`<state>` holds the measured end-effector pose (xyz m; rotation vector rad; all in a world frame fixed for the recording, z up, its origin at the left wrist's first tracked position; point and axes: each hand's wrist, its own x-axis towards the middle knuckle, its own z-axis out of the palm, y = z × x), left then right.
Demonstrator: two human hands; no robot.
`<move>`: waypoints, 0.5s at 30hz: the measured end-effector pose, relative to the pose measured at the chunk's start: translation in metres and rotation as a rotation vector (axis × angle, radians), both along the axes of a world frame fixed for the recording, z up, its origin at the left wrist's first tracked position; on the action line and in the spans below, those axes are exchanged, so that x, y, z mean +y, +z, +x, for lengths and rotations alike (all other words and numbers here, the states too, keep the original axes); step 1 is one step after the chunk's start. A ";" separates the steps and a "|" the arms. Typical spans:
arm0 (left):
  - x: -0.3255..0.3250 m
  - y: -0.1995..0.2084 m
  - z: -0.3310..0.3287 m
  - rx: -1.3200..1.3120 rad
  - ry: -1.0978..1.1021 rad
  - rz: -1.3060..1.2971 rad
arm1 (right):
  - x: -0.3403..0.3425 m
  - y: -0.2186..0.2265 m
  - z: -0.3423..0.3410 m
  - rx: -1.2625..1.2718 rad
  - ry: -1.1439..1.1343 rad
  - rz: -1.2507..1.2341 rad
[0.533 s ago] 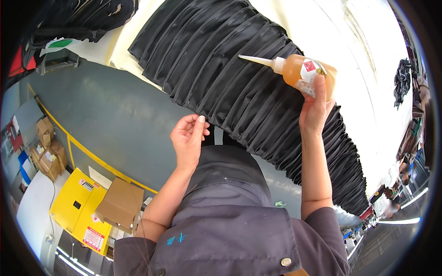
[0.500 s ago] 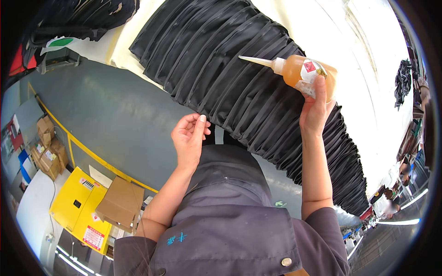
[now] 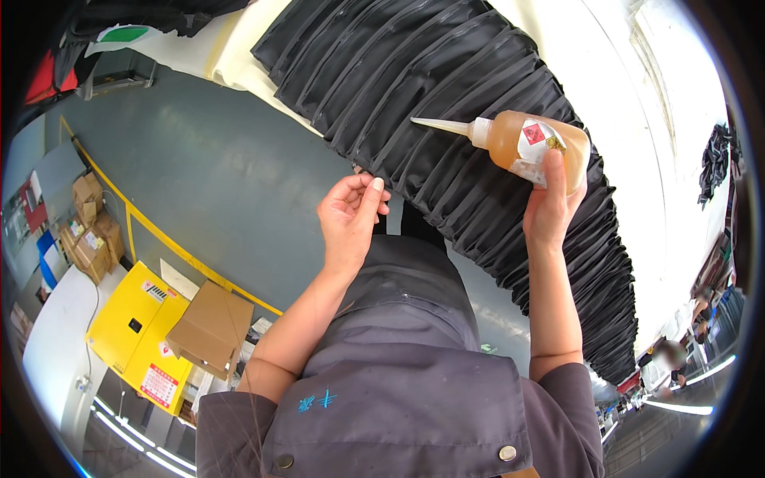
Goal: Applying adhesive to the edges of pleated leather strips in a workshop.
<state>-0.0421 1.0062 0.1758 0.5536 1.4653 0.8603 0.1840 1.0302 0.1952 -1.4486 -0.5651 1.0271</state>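
Right of centre, the right hand point(image 3: 550, 211) grips an amber bottle point(image 3: 504, 135) over black fabric point(image 3: 374, 103); the left hand point(image 3: 347, 218) curls by the fabric's edge, hold unclear.

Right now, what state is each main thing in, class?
Long-nozzled squeeze bottle: held sideways, amber liquid inside
Right hand: closed around the bottle
Left hand: loosely curled, grip unclear
Black fabric pieces: layered, overlapping
Yellow metal cabinet: shut
Cardboard cartons: stacked

Btl point(image 3: 504, 135) is smooth plastic, blk cloth point(image 3: 466, 195) w/ satiny sheen.
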 end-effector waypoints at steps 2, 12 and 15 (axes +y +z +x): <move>0.000 -0.001 0.000 -0.021 0.007 0.010 | -0.004 0.001 -0.003 0.006 0.022 -0.011; -0.001 0.002 -0.002 -0.002 -0.008 0.002 | -0.020 0.007 -0.023 -0.016 0.130 -0.097; -0.001 0.000 -0.003 -0.018 -0.009 -0.001 | -0.025 0.008 -0.026 0.028 0.174 -0.099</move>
